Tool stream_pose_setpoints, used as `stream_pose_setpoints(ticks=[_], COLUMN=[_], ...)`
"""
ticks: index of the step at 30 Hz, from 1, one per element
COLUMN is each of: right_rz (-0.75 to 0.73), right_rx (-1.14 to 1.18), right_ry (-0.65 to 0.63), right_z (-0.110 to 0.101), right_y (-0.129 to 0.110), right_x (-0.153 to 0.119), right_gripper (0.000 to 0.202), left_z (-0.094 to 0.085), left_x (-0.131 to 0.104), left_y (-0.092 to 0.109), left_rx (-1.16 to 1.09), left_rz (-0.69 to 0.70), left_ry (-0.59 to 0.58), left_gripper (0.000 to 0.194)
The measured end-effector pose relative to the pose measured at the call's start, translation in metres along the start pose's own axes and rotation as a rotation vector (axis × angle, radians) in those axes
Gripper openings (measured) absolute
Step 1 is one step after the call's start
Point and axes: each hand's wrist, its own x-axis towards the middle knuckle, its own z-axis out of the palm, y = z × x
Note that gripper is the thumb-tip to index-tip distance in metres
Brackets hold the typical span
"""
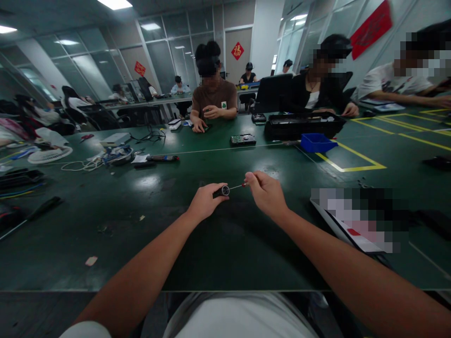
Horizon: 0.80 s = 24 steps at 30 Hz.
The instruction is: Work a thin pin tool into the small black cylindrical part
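My left hand (203,202) is closed around a short black cylindrical part (224,190), whose round, silver-rimmed end faces right. Between the fingers of my right hand (267,193) is a thin screwdriver (237,187) with a red section near the grip. Its metal shaft points left and its tip is at the cylinder's rimmed end; whether it touches inside cannot be made out. Both hands are just above the dark green table (239,253). Most of the cylinder and the screwdriver's handle are hidden by my fingers.
A hard drive (243,139), a long black casing (305,126) and a blue bin (318,142) lie farther back. On the left are a pen-like tool (164,158), tangled cables (118,155) and a long screwdriver (45,207). A co-worker (214,96) sits opposite.
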Motion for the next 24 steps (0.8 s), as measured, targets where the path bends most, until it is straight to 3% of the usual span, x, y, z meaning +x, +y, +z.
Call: stream_pose_setpoints(ticks=[10,15,19,24], right_rz=[-0.021,0.002,0.137,0.440], right_rx=[0.065,0.175,0.478,0.812], right_ry=[-0.059,0.011,0.026,-0.017], right_z=[0.003,0.007,0.013,0.014], right_y=[0.010,0.008,0.014,0.026], right_x=[-0.001,0.000,0.006,0.014], right_gripper=[0.035,0.025,0.025,0.030], left_z=[-0.001,0.000,-0.002,-0.013], left_x=[0.001,0.001,0.002,0.004], left_y=[-0.003,-0.003,-0.001,0.001], left_rx=[0.020,0.004,-0.080,0.025], left_rz=[-0.029,-0.051,-0.102,0.066], left_ry=[0.038,0.050,0.078,0.104], left_gripper=[0.041,0.043,0.049,0.038])
